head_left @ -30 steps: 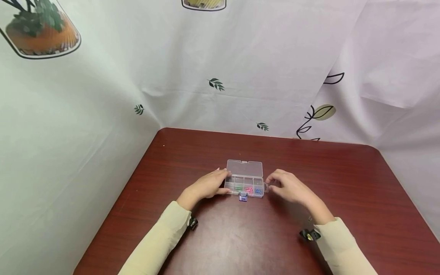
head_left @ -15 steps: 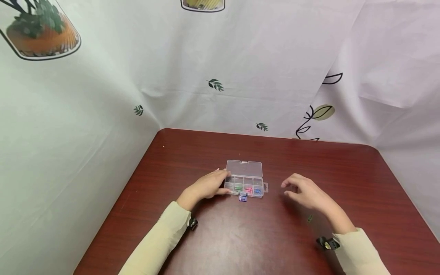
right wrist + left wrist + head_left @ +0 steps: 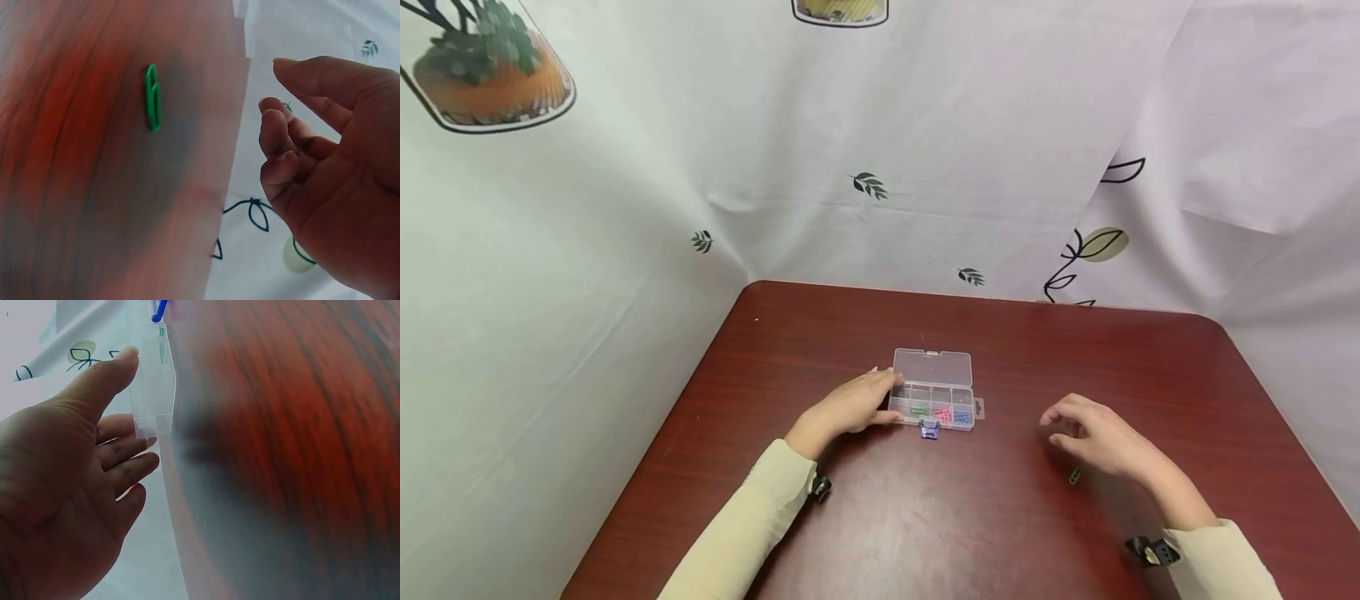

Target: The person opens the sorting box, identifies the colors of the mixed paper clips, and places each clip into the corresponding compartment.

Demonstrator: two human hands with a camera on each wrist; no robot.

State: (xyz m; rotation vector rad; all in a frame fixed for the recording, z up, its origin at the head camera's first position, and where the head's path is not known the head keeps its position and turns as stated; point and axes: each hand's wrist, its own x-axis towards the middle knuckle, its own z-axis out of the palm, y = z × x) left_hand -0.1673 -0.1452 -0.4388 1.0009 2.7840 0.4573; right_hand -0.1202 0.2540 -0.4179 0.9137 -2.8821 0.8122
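Observation:
Near the middle of the table lies a clear plastic compartment box (image 3: 942, 397), its lid (image 3: 934, 368) folded back. The front row holds green pieces (image 3: 920, 412), pink pieces (image 3: 942, 415) and blue pieces (image 3: 962, 417); a blue latch (image 3: 929, 432) hangs at the front. My left hand (image 3: 853, 404) holds the box's left end between thumb and fingers, also seen in the left wrist view. A green paper clip (image 3: 153, 98) lies on the table right of the box. Just above it in the head view hovers my right hand (image 3: 1097, 433), fingers loosely bent, nothing in them.
The dark red wooden table (image 3: 865, 517) ends at a white printed cloth backdrop (image 3: 775, 125) behind and at both sides. A hanging tab (image 3: 979, 408) sticks out from the box's right end.
My right hand has moved away from the box's right end, to the right and nearer me, bringing the green paper clip into fuller view. The left hand and the box have stayed put.

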